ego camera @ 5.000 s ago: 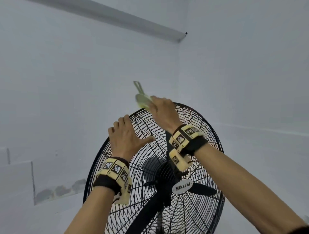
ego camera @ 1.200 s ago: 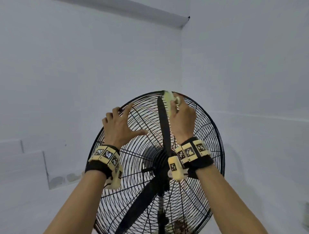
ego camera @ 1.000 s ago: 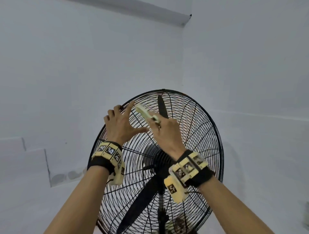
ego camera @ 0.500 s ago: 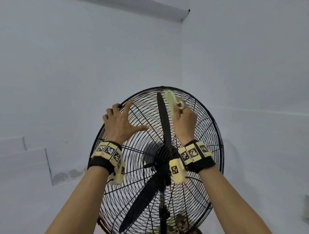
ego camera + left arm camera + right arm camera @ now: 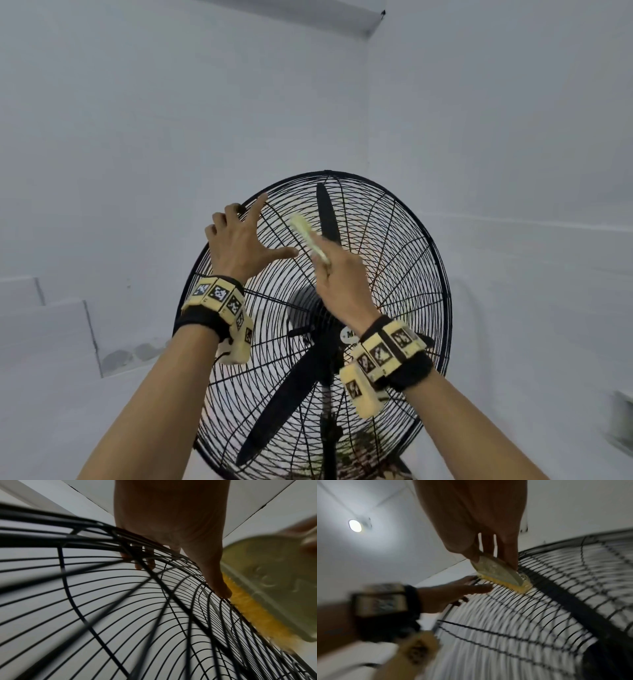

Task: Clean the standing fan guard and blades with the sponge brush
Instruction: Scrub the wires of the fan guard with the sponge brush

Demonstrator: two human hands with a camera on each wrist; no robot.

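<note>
Head view: left hand (image 5: 239,245) lies spread on the fan guard (image 5: 404,240) upper left, fingers straight; right hand (image 5: 342,281) pinches the sponge brush (image 5: 306,236) mid-frame. Left wrist: yellow sponge touches the wires beside the thumb. Right wrist: blurred — a hard scrub could slip the brush, or rock the fan.

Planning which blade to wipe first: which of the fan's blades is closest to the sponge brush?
The upright blade pointing to the guard's top, just right of the sponge brush. The other clearly visible blade slants down-left, far below.
</note>
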